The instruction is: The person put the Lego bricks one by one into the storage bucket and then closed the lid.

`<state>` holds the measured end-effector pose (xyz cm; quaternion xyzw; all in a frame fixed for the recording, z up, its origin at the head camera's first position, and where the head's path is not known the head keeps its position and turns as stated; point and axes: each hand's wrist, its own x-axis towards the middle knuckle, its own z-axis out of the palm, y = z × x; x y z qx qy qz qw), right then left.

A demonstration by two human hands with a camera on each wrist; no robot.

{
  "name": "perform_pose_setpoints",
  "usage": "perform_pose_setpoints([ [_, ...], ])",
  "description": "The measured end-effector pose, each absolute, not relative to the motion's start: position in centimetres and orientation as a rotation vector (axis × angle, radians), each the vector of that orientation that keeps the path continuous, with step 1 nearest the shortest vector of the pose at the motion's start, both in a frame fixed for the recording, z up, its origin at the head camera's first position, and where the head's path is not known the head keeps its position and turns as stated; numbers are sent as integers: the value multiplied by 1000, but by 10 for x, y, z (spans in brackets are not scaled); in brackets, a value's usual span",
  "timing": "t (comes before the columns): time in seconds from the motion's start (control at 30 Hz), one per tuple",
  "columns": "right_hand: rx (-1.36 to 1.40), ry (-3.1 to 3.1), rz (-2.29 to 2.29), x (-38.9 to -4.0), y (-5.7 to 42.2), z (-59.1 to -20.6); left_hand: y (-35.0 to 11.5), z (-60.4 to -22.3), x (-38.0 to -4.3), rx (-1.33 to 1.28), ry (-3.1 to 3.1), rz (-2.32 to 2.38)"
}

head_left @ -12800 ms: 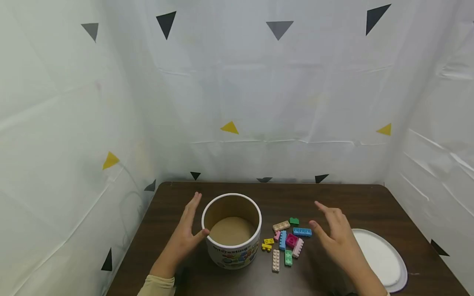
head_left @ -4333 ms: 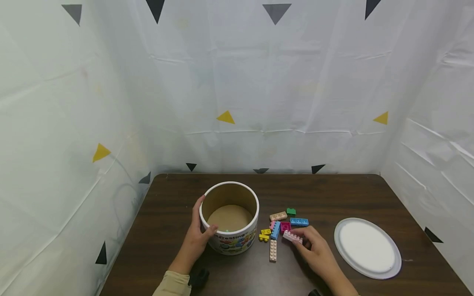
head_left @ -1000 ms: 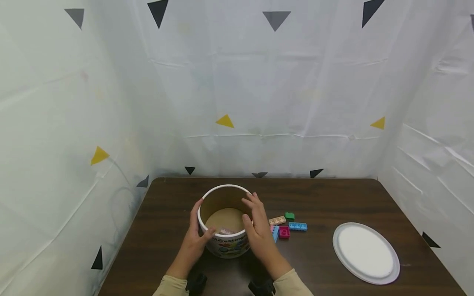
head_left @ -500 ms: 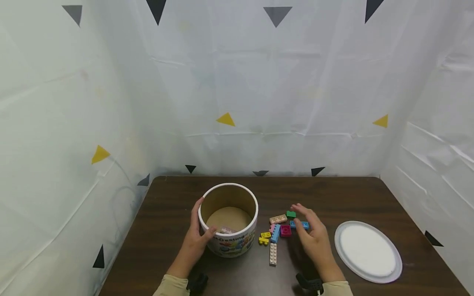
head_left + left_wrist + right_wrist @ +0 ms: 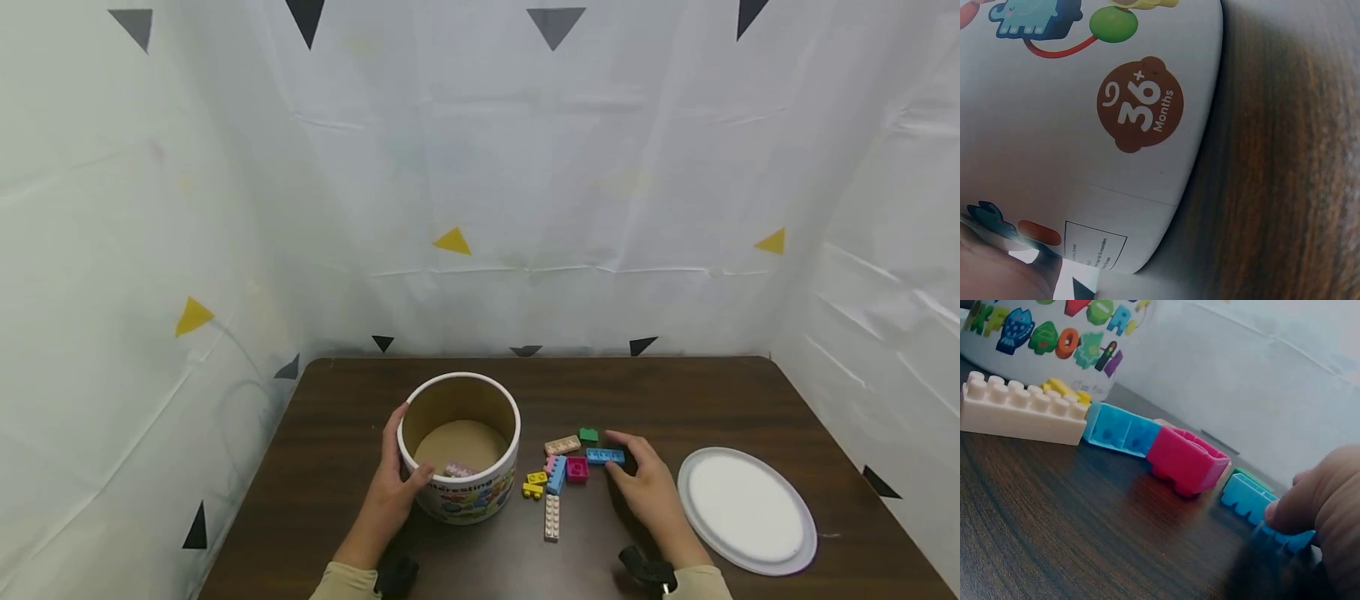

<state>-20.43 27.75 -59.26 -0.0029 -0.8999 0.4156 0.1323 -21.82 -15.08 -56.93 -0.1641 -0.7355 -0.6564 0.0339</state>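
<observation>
My left hand (image 5: 392, 490) grips the near left side of a white printed bucket (image 5: 468, 497), its thumb by the rim. Inside the bucket, a pale pink toy brick (image 5: 459, 470) lies near the front wall. My right hand (image 5: 651, 490) pinches a blue toy brick (image 5: 604, 456) on the table; the right wrist view shows the thumb (image 5: 1285, 512) against that brick (image 5: 1244, 497). Left of it lie a magenta brick (image 5: 577, 469), another blue brick (image 5: 556, 474), a small pink brick (image 5: 550, 463), yellow pieces (image 5: 533, 490), two beige bricks (image 5: 552, 518) and a green brick (image 5: 588, 434).
A round white lid (image 5: 746, 511) lies flat right of my right hand. The dark wooden table (image 5: 675, 392) has a pale cloth (image 5: 555, 183) with triangles hanging behind and beside it.
My left hand has taken hold of the bucket. The pale pink brick has gone from the table into the bucket; the light green brick left the table. My right hand has lowered onto the blue brick.
</observation>
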Motion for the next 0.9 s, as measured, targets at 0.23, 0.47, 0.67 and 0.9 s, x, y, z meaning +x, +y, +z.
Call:
perform_pose_setpoints([
  [0.23, 23, -2672, 1148, -205, 274, -583, -151, -568, -217, -477, -2265, -2009],
  [0.47, -80, -2571, 1202, -201, 273, -587, -150, -568, -215, -487, -2282, -2012],
  [0.67, -175, -2321, 1466, -202, 274, -588, -151, -571, -215, -472, -2271, -1989],
  [0.9, -246, -2167, 1602, -199, 278, -586, -148, -570, -218, -500, -2274, -2004],
])
